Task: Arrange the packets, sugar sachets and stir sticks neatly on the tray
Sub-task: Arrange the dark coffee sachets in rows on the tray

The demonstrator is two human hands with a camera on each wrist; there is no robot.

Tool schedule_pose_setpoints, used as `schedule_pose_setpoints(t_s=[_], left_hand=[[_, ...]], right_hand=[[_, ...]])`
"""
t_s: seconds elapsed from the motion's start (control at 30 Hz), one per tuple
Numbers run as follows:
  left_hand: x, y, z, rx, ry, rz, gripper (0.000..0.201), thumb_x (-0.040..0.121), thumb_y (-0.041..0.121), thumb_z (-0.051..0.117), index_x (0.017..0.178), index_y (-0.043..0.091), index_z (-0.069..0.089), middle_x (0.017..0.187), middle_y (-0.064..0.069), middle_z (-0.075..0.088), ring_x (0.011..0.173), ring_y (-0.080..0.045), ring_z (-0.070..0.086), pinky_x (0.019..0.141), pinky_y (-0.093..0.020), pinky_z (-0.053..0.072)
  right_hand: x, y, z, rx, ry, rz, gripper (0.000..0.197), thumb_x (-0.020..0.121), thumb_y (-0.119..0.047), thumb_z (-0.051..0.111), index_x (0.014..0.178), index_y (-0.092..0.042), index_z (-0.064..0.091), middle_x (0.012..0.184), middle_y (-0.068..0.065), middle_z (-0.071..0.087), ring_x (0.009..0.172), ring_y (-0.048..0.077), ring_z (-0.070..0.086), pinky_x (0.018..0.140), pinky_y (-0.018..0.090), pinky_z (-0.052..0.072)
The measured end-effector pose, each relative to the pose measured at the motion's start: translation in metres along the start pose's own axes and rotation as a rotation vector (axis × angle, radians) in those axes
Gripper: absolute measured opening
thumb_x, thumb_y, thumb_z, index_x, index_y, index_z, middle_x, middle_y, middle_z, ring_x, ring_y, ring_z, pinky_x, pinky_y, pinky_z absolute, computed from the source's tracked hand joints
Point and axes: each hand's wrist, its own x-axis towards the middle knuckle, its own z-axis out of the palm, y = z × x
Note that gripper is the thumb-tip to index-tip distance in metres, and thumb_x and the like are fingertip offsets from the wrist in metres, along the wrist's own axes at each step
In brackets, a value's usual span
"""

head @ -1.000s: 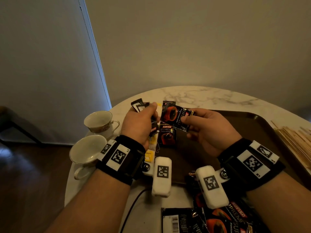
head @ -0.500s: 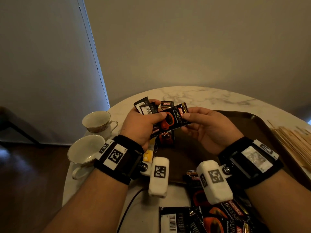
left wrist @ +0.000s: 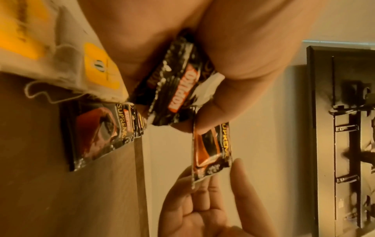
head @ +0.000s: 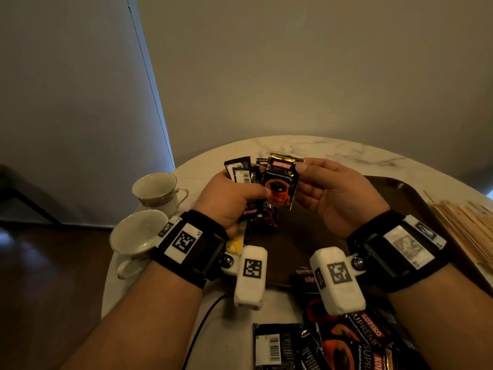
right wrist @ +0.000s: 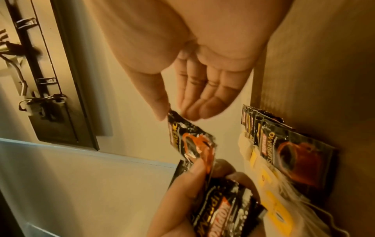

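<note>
Above the tray's left end: both hands met over the tray (head: 400,198), where one packet (head: 281,182) was held between them.
Key relation: packet stood nearly upright, long axis vertical; right hand (head: 336,193) pinched its top corner between thumb and fingers, left hand (head: 229,198) pinched its lower edge with the thumb.
Nearer hand: left, judged better placed to take the packet into its bundle (head: 244,172), which lay touching the packet on the left.
Left grip: fingers curled round the bundle of several packets.
Right grip: light pinch on the single packet only; the other fingers lay nearly straight.
Packet look: black glossy foil, crinkled, orange-red cup picture, "Kopiko Supremo" lettering.
On tray: a row of packets (right wrist: 288,154) lay overlapped, with tea bags (right wrist: 270,192) just beside.
Off tray: loose packets (head: 346,343) near the table edge; sticks (head: 466,225) to the right.
</note>
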Motion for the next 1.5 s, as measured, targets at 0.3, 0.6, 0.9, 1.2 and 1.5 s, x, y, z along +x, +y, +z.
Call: schedule_pose_setpoints(t_s=[0.3, 0.6, 0.9, 1.2, 1.5], left_hand=[[0.005, 0.006, -0.006, -0.146, 0.279, 0.109, 0.022, 0.085, -0.004, 0.069, 0.098, 0.013, 0.071, 0.076, -0.006, 0.071, 0.066, -0.019, 0.067, 0.067, -0.037, 0.054], [0.004, 0.014, -0.013, -0.235, 0.406, 0.107, 0.02, 0.089, -0.001, 0.065, 0.1, 0.015, 0.07, 0.081, -0.003, 0.07, 0.064, -0.012, 0.065, 0.06, -0.028, 0.055], [0.004, 0.017, -0.017, -0.239, 0.429, 0.091, 0.021, 0.088, 0.0, 0.066, 0.101, 0.016, 0.07, 0.079, -0.002, 0.07, 0.062, -0.01, 0.065, 0.058, -0.026, 0.055], [0.004, 0.018, -0.017, -0.235, 0.417, 0.086, 0.027, 0.089, 0.003, 0.067, 0.113, 0.013, 0.07, 0.088, -0.004, 0.07, 0.067, -0.011, 0.066, 0.058, -0.024, 0.056], [0.003, 0.018, -0.016, -0.208, 0.415, 0.085, 0.026, 0.09, 0.005, 0.066, 0.116, 0.01, 0.07, 0.087, -0.005, 0.069, 0.063, -0.007, 0.066, 0.055, -0.021, 0.056]], right_hand=[[0.013, 0.003, 0.001, -0.219, 0.075, 0.166, 0.009, 0.092, 0.0, 0.067, 0.098, -0.007, 0.068, 0.082, 0.009, 0.072, 0.065, 0.014, 0.068, 0.06, 0.028, 0.057], [0.026, 0.027, 0.0, -0.578, 0.042, 0.409, 0.009, 0.087, 0.0, 0.073, 0.096, -0.003, 0.073, 0.087, 0.012, 0.074, 0.073, 0.019, 0.071, 0.064, 0.032, 0.058], [0.03, 0.025, 0.011, -0.672, 0.047, 0.462, 0.017, 0.087, -0.005, 0.076, 0.103, -0.003, 0.072, 0.093, 0.013, 0.074, 0.074, 0.019, 0.072, 0.059, 0.029, 0.059], [0.027, 0.024, 0.013, -0.702, 0.055, 0.435, 0.012, 0.089, -0.008, 0.074, 0.1, -0.009, 0.07, 0.102, 0.011, 0.074, 0.087, 0.023, 0.072, 0.068, 0.034, 0.059], [0.021, 0.018, 0.012, -0.651, 0.084, 0.496, 0.012, 0.092, -0.008, 0.071, 0.103, -0.007, 0.07, 0.102, 0.014, 0.074, 0.09, 0.023, 0.073, 0.075, 0.035, 0.062]])
